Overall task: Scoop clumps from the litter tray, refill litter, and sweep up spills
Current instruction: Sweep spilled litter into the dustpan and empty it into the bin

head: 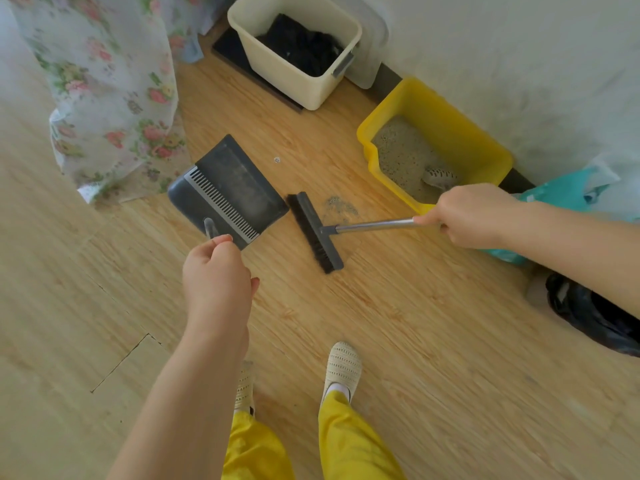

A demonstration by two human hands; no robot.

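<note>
Wood floor [415, 323]: spilled litter [339, 206] lies just behind broom head [315, 232], opposite dustpan [235, 188]; right hand [474, 216] fisted on broom handle [374, 225], left hand [216, 282] pinching dustpan handle [209, 226].

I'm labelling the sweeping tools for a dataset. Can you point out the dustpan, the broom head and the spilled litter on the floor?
dustpan [239, 188]: head view, on its dark flat tray.
broom head [313, 233]: head view, on the black bristle block.
spilled litter [337, 206]: head view, on the grey patch beside the broom.
</note>
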